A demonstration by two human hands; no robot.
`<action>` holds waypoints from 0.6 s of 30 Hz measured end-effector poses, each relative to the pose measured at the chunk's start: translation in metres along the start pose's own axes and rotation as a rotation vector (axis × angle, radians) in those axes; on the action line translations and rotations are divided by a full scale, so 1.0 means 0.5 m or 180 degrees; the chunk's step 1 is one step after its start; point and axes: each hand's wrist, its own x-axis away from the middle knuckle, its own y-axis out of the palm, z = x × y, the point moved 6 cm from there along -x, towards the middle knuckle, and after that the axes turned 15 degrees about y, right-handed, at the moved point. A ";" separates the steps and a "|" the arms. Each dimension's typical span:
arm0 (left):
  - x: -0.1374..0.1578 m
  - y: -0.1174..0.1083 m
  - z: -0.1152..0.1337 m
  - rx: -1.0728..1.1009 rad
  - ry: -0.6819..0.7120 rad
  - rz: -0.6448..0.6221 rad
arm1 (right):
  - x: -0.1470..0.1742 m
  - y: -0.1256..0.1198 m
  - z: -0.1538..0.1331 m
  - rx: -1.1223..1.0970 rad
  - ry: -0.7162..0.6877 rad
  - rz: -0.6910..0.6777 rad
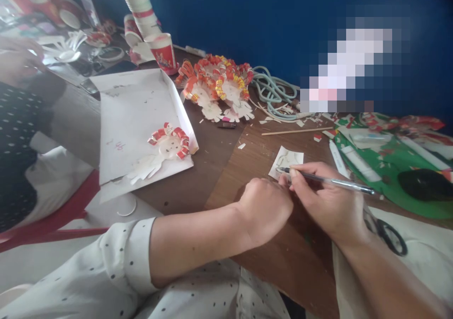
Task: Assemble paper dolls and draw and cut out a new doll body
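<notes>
A blue wall [226,17] rises behind the back edge of the desk [219,156], near which red-and-orange paper figures [231,90] lie. Toward the front edge is a white paper slip [290,157]. The right hand [329,205] has its grip around a pen [336,182], tip at the slip; the left hand [267,208] curls beside it, its grip hidden: I cannot tell its hold.

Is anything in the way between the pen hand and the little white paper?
Nothing that I can see. The right hand holds the pen with its tip at the paper; the left hand is by the near edge.
</notes>
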 end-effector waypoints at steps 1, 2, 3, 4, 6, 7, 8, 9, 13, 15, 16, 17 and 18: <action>0.000 0.000 0.000 -0.0005 -0.0005 0.0028 | -0.001 0.001 0.000 0.0024 0.0014 -0.0002; 0.001 0.000 0.000 -0.0012 -0.0007 0.0057 | -0.001 0.001 0.001 0.0046 0.0024 0.0003; 0.001 0.000 0.000 -0.0016 -0.0008 0.0077 | -0.002 0.002 0.001 0.0067 0.0027 0.0006; 0.001 0.000 0.000 -0.0013 -0.0004 0.0090 | -0.002 0.002 0.001 0.0078 0.0022 0.0008; 0.002 0.001 0.000 0.0008 -0.0006 0.0090 | -0.003 0.003 0.002 0.0085 0.0017 -0.0006; 0.002 0.001 0.000 0.0023 -0.0006 0.0086 | -0.004 0.004 0.002 0.0088 0.0023 -0.0012; 0.002 0.001 0.000 0.0037 -0.0007 0.0081 | -0.005 0.004 0.003 0.0101 0.0035 -0.0013; 0.001 0.001 -0.001 0.0054 -0.0004 0.0077 | -0.006 0.005 0.003 0.0120 0.0045 -0.0011; 0.000 0.001 -0.002 0.0142 0.0010 0.0030 | -0.007 0.005 0.001 0.0187 0.0006 -0.0009; -0.001 0.001 -0.002 0.0149 0.0010 0.0025 | -0.007 0.005 -0.001 0.0216 -0.0005 -0.0018; -0.001 0.000 -0.002 0.0137 0.0000 0.0040 | -0.007 0.005 -0.002 0.0224 -0.0007 -0.0015; 0.000 -0.001 -0.002 0.0120 -0.0010 0.0064 | -0.007 0.005 -0.002 0.0226 -0.0006 -0.0012; 0.000 -0.002 -0.002 0.0099 -0.0024 0.0095 | -0.007 0.005 -0.003 0.0220 -0.0007 -0.0010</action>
